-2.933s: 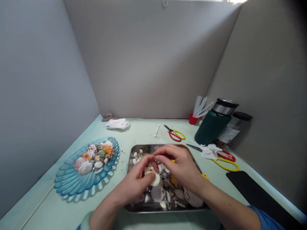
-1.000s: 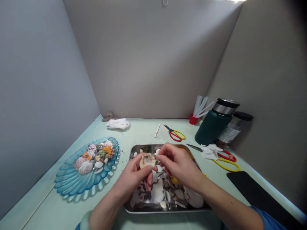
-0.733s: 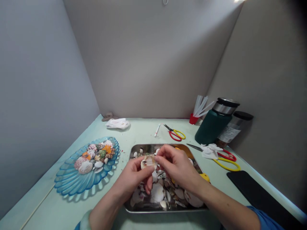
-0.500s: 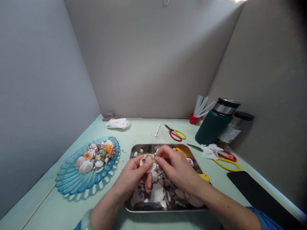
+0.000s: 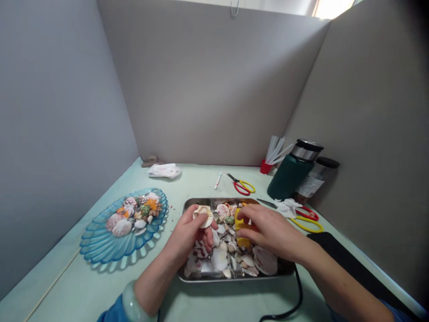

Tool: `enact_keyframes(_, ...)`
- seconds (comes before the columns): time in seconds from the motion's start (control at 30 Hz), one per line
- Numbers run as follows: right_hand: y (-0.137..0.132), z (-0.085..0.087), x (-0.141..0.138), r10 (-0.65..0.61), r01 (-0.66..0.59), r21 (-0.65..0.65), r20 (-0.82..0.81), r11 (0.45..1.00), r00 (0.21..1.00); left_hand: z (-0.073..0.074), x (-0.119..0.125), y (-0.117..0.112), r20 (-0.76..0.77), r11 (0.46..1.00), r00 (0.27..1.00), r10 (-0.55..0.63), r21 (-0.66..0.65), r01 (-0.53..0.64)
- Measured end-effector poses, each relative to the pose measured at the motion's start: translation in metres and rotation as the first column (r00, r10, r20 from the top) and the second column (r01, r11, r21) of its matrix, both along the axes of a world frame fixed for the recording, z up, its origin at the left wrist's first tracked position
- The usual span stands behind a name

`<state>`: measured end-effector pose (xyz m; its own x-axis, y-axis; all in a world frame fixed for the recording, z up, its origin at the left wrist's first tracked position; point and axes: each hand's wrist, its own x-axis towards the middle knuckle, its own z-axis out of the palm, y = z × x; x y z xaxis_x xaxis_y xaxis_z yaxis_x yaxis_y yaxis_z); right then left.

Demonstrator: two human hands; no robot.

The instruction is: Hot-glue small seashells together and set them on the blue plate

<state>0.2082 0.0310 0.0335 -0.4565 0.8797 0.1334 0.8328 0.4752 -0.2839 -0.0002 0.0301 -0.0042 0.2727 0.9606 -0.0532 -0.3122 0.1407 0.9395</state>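
Observation:
My left hand (image 5: 191,237) pinches a pale scallop shell (image 5: 203,215) above the left part of a metal tray (image 5: 234,279) filled with several shells. My right hand (image 5: 268,230) reaches into the tray's right half and closes on a yellow tool (image 5: 240,227), apparently a glue gun, whose black cord (image 5: 295,295) runs off the tray's near right corner. The lower part of the tool is hidden by my fingers.
A blue glass plate (image 5: 100,248) with coloured shells sits left. Behind the tray lie a white stick (image 5: 218,180), red-yellow scissors (image 5: 243,185), a second pair (image 5: 306,219) under a tissue (image 5: 284,207), a green flask (image 5: 293,170), a jar (image 5: 317,179), a red cup (image 5: 265,167). A black slab (image 5: 335,255) lies right.
My right hand has left the shell and moved right onto the yellow tool in the tray. My left hand still holds the shell. The view has shifted slightly, showing the cord.

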Motion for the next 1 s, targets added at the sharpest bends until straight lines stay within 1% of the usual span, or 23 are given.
enact_keyframes(0.07,-0.008,-0.004,0.01,-0.042,0.042,0.006,0.101,0.999,0.994,0.001,0.0,0.0,-0.001,1.0,1.0,0.016,0.007,-0.016)
enact_keyframes(0.17,-0.017,-0.014,0.018,-0.099,0.101,0.004,0.195,0.995,0.976,0.002,0.0,0.0,-0.007,0.999,0.999,0.04,0.02,-0.04)
enact_keyframes(0.3,-0.023,-0.024,0.016,-0.143,0.137,0.04,0.223,0.99,0.964,0.001,-0.001,-0.001,-0.024,0.999,1.0,0.012,0.031,-0.011)
enact_keyframes(0.43,-0.025,-0.022,0.019,-0.107,0.1,0.047,0.178,0.994,0.978,0.001,-0.001,-0.001,-0.034,0.999,0.999,0.007,0.042,-0.005)
enact_keyframes(0.5,-0.025,-0.017,0.028,-0.067,0.066,0.017,0.05,0.998,0.997,0.002,-0.001,0.0,-0.038,0.999,0.999,0.016,0.04,-0.015)
enact_keyframes(0.53,-0.024,-0.015,0.034,-0.054,0.051,-0.028,-0.081,0.998,0.995,0.002,0.0,0.0,-0.04,0.999,0.999,0.02,0.037,-0.019)
enact_keyframes(0.57,-0.023,-0.012,0.041,-0.055,0.03,-0.104,-0.243,0.994,0.968,0.002,0.0,0.0,-0.042,0.999,0.999,0.024,0.035,-0.022)
enact_keyframes(0.6,-0.021,-0.01,0.047,-0.09,0.003,-0.208,-0.409,0.978,0.908,0.002,0.0,0.0,-0.044,0.999,0.999,0.025,0.032,-0.024)
enact_keyframes(0.63,-0.019,-0.009,0.052,-0.154,-0.037,-0.316,-0.558,0.948,0.816,0.002,0.0,0.0,-0.045,0.999,0.999,0.026,0.031,-0.025)
enact_keyframes(0.67,-0.017,-0.008,0.056,-0.222,-0.085,-0.388,-0.68,0.918,0.699,0.002,0.0,0.0,-0.047,0.999,0.999,0.027,0.03,-0.026)
enact_keyframes(0.7,-0.014,-0.008,0.058,-0.288,-0.139,-0.431,-0.777,0.892,0.56,0.002,0.0,0.0,-0.048,0.999,0.998,0.028,0.031,-0.026)
enact_keyframes(0.73,-0.01,-0.009,0.059,-0.332,-0.187,-0.438,-0.846,0.88,0.417,0.001,0.0,0.0,-0.051,0.999,0.998,0.028,0.031,-0.027)
enact_keyframes(0.77,-0.007,-0.01,0.057,-0.353,-0.222,-0.422,-0.889,0.879,0.293,0.001,0.0,0.0,-0.056,0.999,0.998,0.03,0.032,-0.028)
enact_keyframes(0.8,-0.003,-0.012,0.054,-0.359,-0.258,-0.401,-0.913,0.879,0.196,0.001,0.0,0.0,-0.064,0.999,0.998,0.03,0.035,-0.027)
enact_keyframes(0.83,0.001,-0.013,0.05,-0.357,-0.293,-0.385,-0.922,0.875,0.148,0.0,0.0,0.0,-0.074,0.999,0.997,0.028,0.039,-0.025)
enact_keyframes(0.87,0.004,-0.014,0.045,-0.357,-0.335,-0.382,-0.924,0.862,0.136,0.0,0.0,0.001,-0.084,0.999,0.996,0.024,0.042,-0.02)
enact_keyframes(0.93,0.011,-0.014,0.037,-0.355,-0.415,-0.39,-0.921,0.822,0.162,-0.001,-0.001,0.001,-0.102,0.999,0.995,0.013,0.048,-0.009)
enact_keyframes(1.0,0.015,-0.013,0.031,-0.348,-0.47,-0.399,-0.917,0.787,0.196,-0.002,-0.001,0.001,-0.118,0.998,0.993,0.0,0.055,0.006)
